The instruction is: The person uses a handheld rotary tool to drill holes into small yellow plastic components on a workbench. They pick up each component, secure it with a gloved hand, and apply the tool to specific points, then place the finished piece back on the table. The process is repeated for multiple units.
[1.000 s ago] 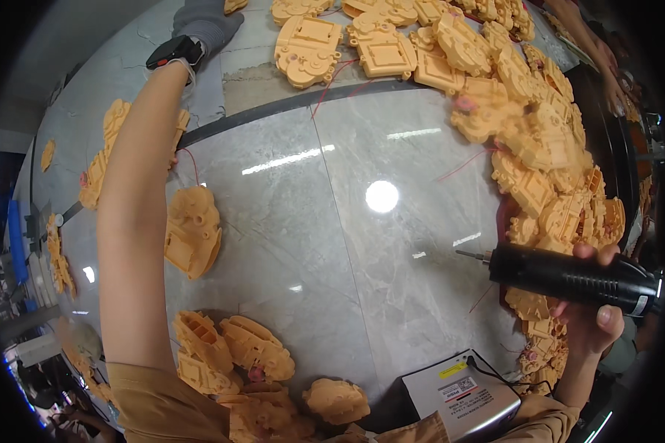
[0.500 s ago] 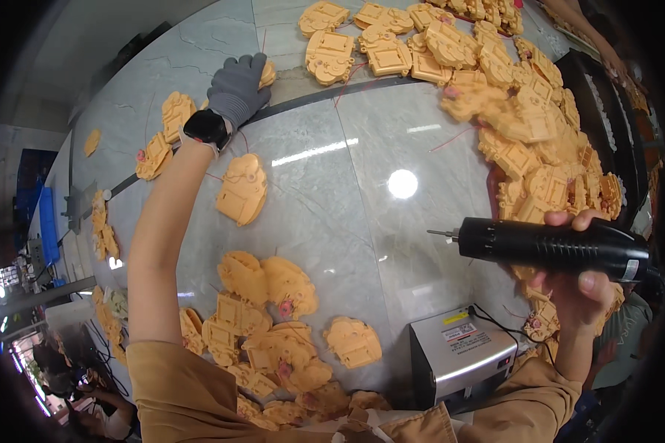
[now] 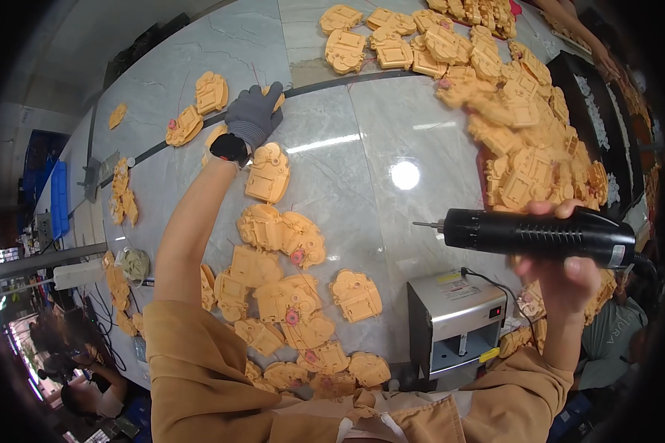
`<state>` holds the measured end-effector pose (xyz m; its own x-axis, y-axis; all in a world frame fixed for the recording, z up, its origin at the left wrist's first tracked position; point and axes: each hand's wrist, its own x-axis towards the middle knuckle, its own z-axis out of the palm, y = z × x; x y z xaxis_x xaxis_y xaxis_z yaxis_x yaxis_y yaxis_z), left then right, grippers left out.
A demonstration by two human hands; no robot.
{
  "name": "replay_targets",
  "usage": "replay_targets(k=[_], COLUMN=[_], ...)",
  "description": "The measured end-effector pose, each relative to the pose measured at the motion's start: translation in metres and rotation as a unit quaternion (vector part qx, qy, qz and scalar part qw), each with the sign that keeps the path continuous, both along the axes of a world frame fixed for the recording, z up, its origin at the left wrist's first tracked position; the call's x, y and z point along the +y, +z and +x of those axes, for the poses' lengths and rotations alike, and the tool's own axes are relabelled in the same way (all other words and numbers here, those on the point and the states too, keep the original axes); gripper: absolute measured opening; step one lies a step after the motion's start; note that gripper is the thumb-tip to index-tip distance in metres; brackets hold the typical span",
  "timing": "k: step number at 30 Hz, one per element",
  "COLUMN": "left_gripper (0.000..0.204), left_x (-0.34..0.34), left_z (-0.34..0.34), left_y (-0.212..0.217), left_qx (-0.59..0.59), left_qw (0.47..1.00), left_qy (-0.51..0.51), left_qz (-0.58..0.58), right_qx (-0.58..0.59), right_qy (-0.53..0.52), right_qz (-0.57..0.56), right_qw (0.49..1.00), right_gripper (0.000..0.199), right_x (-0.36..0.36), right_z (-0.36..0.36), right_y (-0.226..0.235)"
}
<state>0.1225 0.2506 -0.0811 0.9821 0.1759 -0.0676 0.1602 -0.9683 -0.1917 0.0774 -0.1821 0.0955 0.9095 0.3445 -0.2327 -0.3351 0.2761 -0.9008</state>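
My left hand [image 3: 253, 117], in a grey glove, is closed on a yellow plastic casing [image 3: 276, 98]; the glove hides most of that piece. Another yellow casing [image 3: 267, 174] lies just below the wrist, and part of one more [image 3: 213, 140] shows beside it. In my bare right hand [image 3: 569, 255] is a black electric screwdriver [image 3: 528, 232], held level above the table, its thin bit pointing left and touching nothing.
Yellow casings [image 3: 528, 177] are heaped at the right, some with thin red wires. Another cluster [image 3: 284, 295] lies close in front of me. A silver boxlike device [image 3: 454, 317] with a black cable stands at the near right. Black trays [image 3: 595, 125] line the right edge.
My left hand has drawn back toward me across the table with the casing in it. The view has shifted, showing more of the silver device's front. The screwdriver stays held in my right hand.
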Motion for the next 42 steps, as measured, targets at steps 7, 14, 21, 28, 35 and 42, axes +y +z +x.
replay_targets(k=[7,14,21,28,35,42], left_gripper=[0.052,0.057,0.072,0.068,0.069,0.074], left_x=[-0.010,-0.014,0.104,0.105,0.087,0.084], left_z=[-0.092,-0.152,0.006,0.000,-0.086,-0.152], left_y=[-0.003,0.066,0.042,-0.011,-0.022,0.000], left_qx=[-0.041,0.095,-0.129,-0.063,-0.120,-0.128], left_qw=[0.995,0.972,0.972,0.970,0.947,0.974], left_qy=[-0.002,0.115,0.194,0.231,0.269,0.188], left_qz=[-0.091,-0.180,0.016,-0.039,-0.129,-0.009], right_qx=[0.005,0.003,0.022,-0.022,-0.048,-0.279], right_qy=[-0.002,0.022,0.061,0.006,0.070,0.164], right_qz=[0.012,0.031,0.025,-0.018,-0.014,-0.079], right_qw=[1.000,0.999,0.998,1.000,0.996,0.943], right_gripper=[0.058,0.058,0.059,0.057,0.056,0.050], right_x=[-0.010,-0.002,0.004,-0.022,0.002,0.011], right_z=[-0.012,-0.022,-0.026,-0.036,-0.050,-0.060], right_y=[0.002,0.004,0.005,0.003,0.022,0.056])
